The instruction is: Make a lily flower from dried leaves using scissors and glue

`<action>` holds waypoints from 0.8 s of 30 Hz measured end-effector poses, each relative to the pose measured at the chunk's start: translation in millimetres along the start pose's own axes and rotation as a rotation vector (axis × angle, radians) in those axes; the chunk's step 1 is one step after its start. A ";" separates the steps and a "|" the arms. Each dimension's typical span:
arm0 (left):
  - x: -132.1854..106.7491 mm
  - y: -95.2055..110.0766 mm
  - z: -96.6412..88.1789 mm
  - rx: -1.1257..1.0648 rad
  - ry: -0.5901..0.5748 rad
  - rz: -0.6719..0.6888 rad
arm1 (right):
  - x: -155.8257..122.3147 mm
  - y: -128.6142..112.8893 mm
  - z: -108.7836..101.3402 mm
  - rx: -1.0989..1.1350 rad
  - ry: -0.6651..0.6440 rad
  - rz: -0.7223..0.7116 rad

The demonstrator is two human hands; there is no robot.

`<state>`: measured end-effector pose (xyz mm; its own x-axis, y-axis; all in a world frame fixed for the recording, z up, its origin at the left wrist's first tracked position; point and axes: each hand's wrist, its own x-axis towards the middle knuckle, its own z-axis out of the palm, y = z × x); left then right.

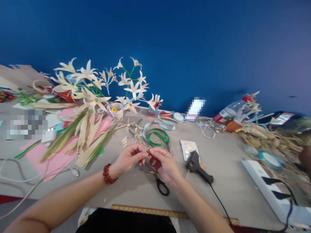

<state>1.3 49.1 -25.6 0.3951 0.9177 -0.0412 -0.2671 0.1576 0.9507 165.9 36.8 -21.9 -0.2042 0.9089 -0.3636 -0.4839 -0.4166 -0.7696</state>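
Observation:
My left hand (pixel 132 157), a red bead bracelet (pixel 109 174) on its wrist, meets my right hand (pixel 163 161) above the table. Both are closed, fingertips pinched together around something small and pale that I cannot make out. Just beyond them lie a coil of green ribbon (pixel 158 137) and a light blue ribbon (pixel 148 128). Small pale petals (pixel 124 141) rest behind my left hand. Scissors with black handles (pixel 162 187) lie beneath my hands, their blades partly hidden. To the right of my right hand, a black glue gun (pixel 199 168) rests against a white card (pixel 186 147).
Pale handmade flowers on green stems (pixel 132 89) stand at the back left near a white cup (pixel 117 111). Corn husks (pixel 88 132) lie over pink paper (pixel 31 155). A white power strip (pixel 263 191) with black plugs occupies the right, before a plastic bottle (pixel 229 110).

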 end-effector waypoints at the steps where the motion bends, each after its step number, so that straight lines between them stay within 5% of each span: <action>1: -0.1 -0.6 0.1 0.005 0.003 0.008 | 0.0 1.1 0.0 0.010 0.001 0.001; 12: -0.4 -8.5 -7.9 0.163 0.074 0.158 | -2.0 1.1 0.3 -0.108 -0.018 0.027; 20: -0.6 -13.3 -11.8 0.398 0.147 0.237 | -11.4 -9.6 3.7 -0.839 -0.071 -0.549; 24: -1.5 -11.5 -12.2 0.489 0.166 0.275 | -12.9 -5.5 4.3 -0.895 -0.104 -0.560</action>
<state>-6.9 50.4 -40.2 0.2150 0.9521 0.2173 0.1122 -0.2451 0.9630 167.5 27.4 -10.7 -0.2387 0.9548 0.1770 0.2629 0.2390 -0.9348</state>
